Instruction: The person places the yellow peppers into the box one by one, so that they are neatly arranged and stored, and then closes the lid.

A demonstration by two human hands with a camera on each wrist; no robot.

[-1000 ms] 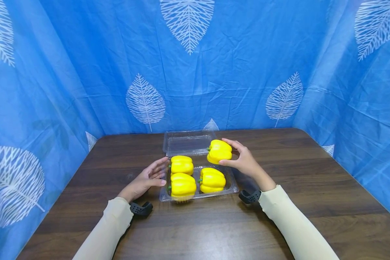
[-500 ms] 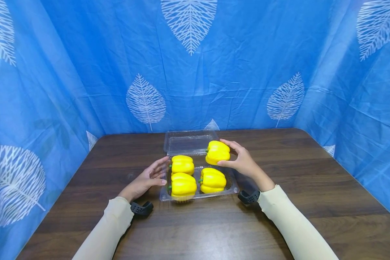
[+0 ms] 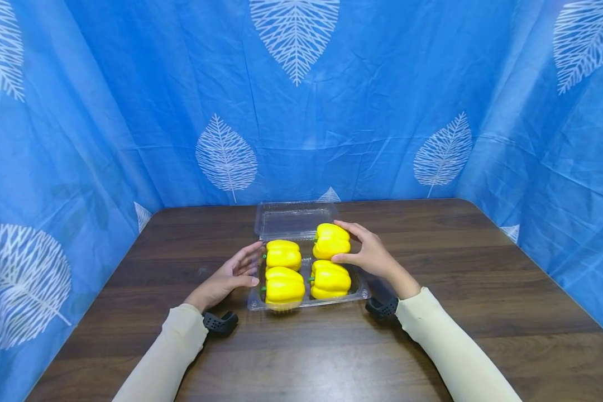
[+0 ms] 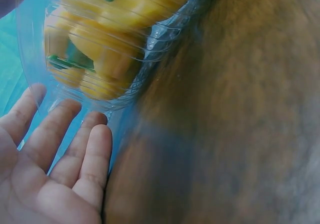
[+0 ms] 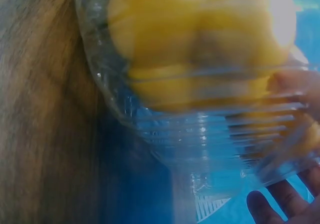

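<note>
The right hand (image 3: pixel 369 255) is setting the fourth yellow pepper (image 3: pixel 331 240) into the far right corner of the clear clamshell tray (image 3: pixel 360 290) on the counter (image 3: pixel 432 335), fingers curled around it. The left hand (image 3: pixel 226 276) rests against the tray's left wall, fingers relaxed and straight. Judging by this, the next move calls for releasing the pepper once it is seated, without disturbing its neighbours.

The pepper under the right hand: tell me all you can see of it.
The held yellow bell pepper is glossy and plastic-looking, lying on its side with its green stem pointing left. It sits at the far right corner of the clear clamshell tray, behind another pepper. The right hand has it in a grip, fingers over it, thumb in front.
</note>
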